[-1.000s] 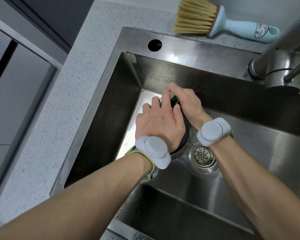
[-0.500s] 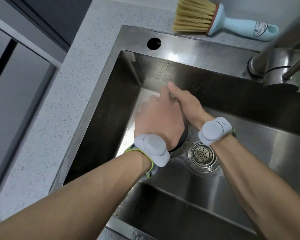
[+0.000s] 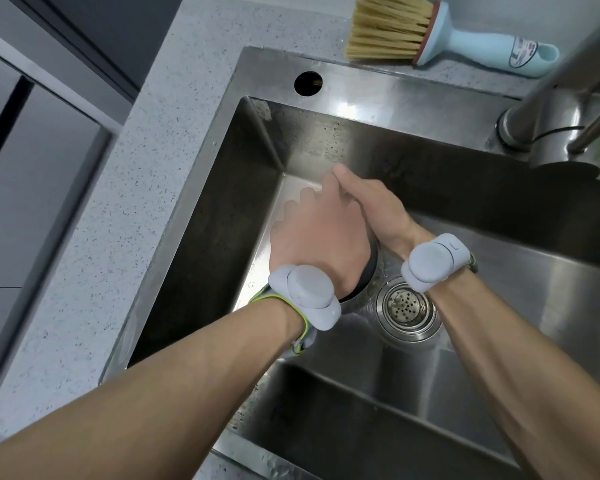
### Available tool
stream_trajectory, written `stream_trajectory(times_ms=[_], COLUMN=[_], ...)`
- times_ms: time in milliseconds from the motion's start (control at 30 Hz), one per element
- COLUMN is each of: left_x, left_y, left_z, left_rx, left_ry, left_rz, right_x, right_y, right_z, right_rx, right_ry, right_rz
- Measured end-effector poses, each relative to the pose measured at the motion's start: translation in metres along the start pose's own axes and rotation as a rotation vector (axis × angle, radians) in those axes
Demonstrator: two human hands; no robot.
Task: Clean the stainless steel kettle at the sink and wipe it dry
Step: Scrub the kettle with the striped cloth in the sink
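Both of my hands are down in the sink [image 3: 499, 271], laid over the kettle [image 3: 369, 268], which sits on the sink floor just left of the drain [image 3: 407, 306]. My left hand [image 3: 317, 237] covers the top of it, palm down, fingers stretched forward and blurred, so I cannot tell whether they curl round anything. My right hand [image 3: 371, 202] reaches in from the other side, its thumb pointing toward the back wall of the sink and its fingers tucked under my left hand, out of sight; I cannot tell whether it grips the kettle or only presses on it. Of the kettle itself I see just a dark curved edge and a strip of shiny metal between my wrists.

On each wrist I wear a grey band [image 3: 305, 292] with a rounded puck on it. Water glistens on the sink floor around the drain. At the back right stands the steel tap [image 3: 541, 109]. Behind the sink, on the speckled table [image 3: 111, 188], lies a brush [image 3: 440, 36] with straw-coloured bristles and a pale blue handle. A round hole [image 3: 308, 83] is cut in the sink's back rim.
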State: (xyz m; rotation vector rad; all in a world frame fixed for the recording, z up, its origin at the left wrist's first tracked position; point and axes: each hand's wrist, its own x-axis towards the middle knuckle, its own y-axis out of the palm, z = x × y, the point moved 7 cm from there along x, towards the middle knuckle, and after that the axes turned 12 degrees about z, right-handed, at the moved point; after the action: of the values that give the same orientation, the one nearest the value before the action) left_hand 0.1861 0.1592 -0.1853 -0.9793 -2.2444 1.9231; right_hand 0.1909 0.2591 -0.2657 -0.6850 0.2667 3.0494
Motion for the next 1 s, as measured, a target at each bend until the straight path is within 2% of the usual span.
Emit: stream_trajectory(times_ms=[100, 233, 300, 400, 433, 467, 567, 667, 767, 867, 1000], left_x=[0.000, -0.003, -0.002, 0.000, -0.001, -0.001, -0.001, -0.003, 0.000, 0.000, 0.000], left_y=[-0.001, -0.001, 0.000, -0.001, -0.002, -0.001, -0.002, -0.002, -0.001, 0.000, 0.001], left_z=[0.001, -0.001, -0.001, 0.001, 0.000, 0.000, 0.000, -0.002, -0.001, 0.000, -0.001], left_rx=[-0.001, -0.005, -0.008, -0.010, -0.012, -0.014, -0.018, -0.021, -0.016, -0.009, -0.014], left_ry=[0.003, 0.013, 0.010, -0.010, -0.011, -0.011, -0.006, 0.003, 0.004, -0.004, -0.008], left_rz=[0.008, 0.000, 0.005, 0.013, 0.014, 0.017, 0.025, 0.025, 0.027, 0.032, 0.039], right_x=[-0.001, 0.001, 0.003, 0.002, 0.000, -0.003, -0.002, 0.002, 0.002, -0.001, -0.025], right_y=[-0.011, -0.023, -0.022, -0.001, 0.001, 0.000, -0.015, -0.026, -0.023, -0.017, -0.023], right_z=[0.006, 0.017, 0.015, 0.006, 0.003, 0.002, 0.007, 0.011, 0.004, -0.012, -0.051], right_rx=[-0.136, -0.131, -0.101, 0.025, 0.023, -0.006, -0.108, -0.069, -0.035, -0.134, -0.186], right_ry=[-0.011, -0.035, -0.031, -0.019, -0.020, -0.021, -0.014, 0.024, 0.052, 0.159, 0.225], right_rz=[-0.196, -0.422, -0.382, -0.057, -0.007, -0.014, -0.267, -0.419, -0.354, -0.239, -0.247])
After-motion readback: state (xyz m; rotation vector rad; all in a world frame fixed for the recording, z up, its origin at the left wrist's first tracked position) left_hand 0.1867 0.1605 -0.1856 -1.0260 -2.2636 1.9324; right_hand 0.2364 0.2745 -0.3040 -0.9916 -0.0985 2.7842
